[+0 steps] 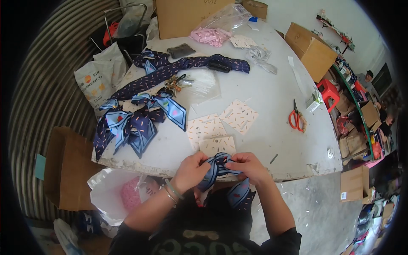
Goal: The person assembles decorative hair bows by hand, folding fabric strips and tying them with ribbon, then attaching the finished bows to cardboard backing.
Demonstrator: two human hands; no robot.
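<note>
At the table's front edge, a blue patterned fabric bow (219, 167) with scarf-like tails is pinched between my two hands. My left hand (193, 172) grips its left side, with bracelets on the wrist. On its right side, the fingers of my right hand (250, 167) are closed on the fabric. One tail (239, 193) hangs down over my lap. Just behind the bow lies a cream printed card (217, 145), its front part covered by the fabric. More printed cards (239, 116) lie farther back.
Navy and blue scarves (140, 123) are piled on the left of the white table (263, 144). Clear plastic sleeves (206, 87) and a bunch of keys (177, 83) lie mid-table. Red-handled scissors (296, 119) are at right. Cardboard boxes (74, 170) stand around; another person (366, 78) is far right.
</note>
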